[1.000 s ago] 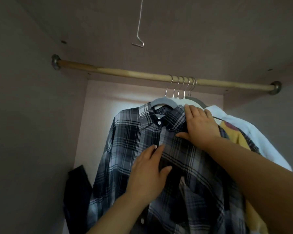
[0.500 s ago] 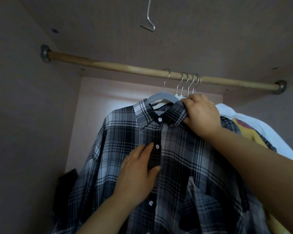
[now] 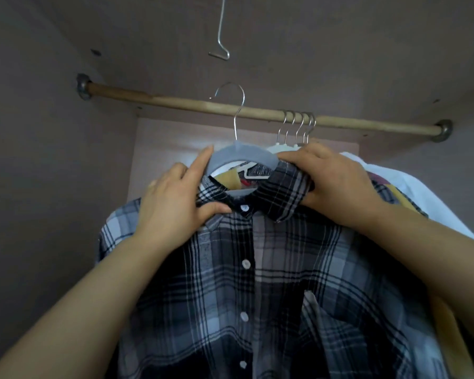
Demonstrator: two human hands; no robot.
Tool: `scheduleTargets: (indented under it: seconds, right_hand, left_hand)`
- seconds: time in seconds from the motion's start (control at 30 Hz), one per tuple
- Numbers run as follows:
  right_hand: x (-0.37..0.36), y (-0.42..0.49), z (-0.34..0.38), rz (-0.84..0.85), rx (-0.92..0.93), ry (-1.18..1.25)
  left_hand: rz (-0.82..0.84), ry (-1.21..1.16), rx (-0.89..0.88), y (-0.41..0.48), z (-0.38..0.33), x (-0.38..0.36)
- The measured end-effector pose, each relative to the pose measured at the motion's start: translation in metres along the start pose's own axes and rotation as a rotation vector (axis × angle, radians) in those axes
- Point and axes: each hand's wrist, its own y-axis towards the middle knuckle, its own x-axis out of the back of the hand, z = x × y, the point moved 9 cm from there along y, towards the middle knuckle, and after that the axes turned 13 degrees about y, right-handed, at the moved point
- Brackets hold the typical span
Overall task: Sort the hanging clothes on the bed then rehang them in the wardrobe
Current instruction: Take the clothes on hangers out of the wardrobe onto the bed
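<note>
Lifted off the wooden rail [image 3: 175, 101] since half a second ago: plaid shirt [image 3: 257, 269] on grey hanger [image 3: 241, 154], hook now free in front of the rail. Left hand [image 3: 173, 203] moved up from shirt front, clamped on left collar and hanger shoulder. Right hand [image 3: 334, 184] clamped on right collar. Four other hangers [image 3: 296, 127] bunched on rail, right. Best to keep hanger level, grip both shoulders, clear hook fully before carrying to bed. No readable labels or writing.

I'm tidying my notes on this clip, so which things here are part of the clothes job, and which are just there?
Job: plaid shirt, grey hanger, left hand, right hand, wardrobe rail, clothes hung behind.

Just there: bent wire overhead.
</note>
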Motion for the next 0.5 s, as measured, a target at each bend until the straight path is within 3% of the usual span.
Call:
scheduleTargets:
  seconds: [0.17,0.23,0.37,0.5]
  right_hand:
    - [-0.007,-0.043,0.012,0.295,0.022,0.087]
    - [-0.006,-0.063,0.016,0.336,0.024,0.142]
    - [0.007,-0.106,0.028,0.250,-0.026,0.272]
    - [0.026,-0.152,0.059,0.113,0.063,0.115]
  left_hand:
    - [0.069,0.050,-0.037,-0.032,-0.010,0.014]
    - [0.083,0.059,-0.060,-0.049,-0.017,0.023]
    - [0.071,0.072,-0.085,-0.089,-0.031,0.046]
    - [0.098,0.062,-0.117,-0.133,-0.047,0.064]
